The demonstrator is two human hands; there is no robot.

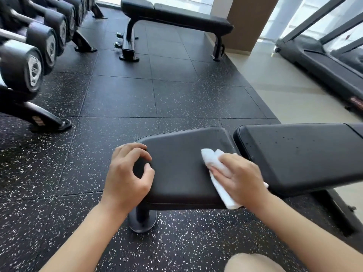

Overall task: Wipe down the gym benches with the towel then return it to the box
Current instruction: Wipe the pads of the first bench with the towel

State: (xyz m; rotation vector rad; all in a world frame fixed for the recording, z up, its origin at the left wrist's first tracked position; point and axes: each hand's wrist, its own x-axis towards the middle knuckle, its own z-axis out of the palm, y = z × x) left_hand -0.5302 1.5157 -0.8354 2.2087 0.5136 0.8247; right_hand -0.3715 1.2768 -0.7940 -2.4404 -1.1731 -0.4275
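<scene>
The white towel point(220, 179) lies folded on the right part of the near bench's point(182, 169) seat pad, its long axis running from the pad's far side toward the near edge, where its lower end hangs just over the rim. The right hand point(238, 178) presses down on it with fingers laid fairly straight and pointing left and away, the towel showing past the fingertips. The left hand point(127, 173) rests at the pad's left end, its fingers curled round the corner and the thumb bent toward them on top. The bench's long axis runs left to right; its back pad point(300, 154) lies just right of the seat, dotted with droplets. A second bench point(176, 16) stands well apart, farther off. Dumbbells point(29, 63) sit racked at left; their end markings are too blurred to read. A treadmill point(324, 61) is at right
</scene>
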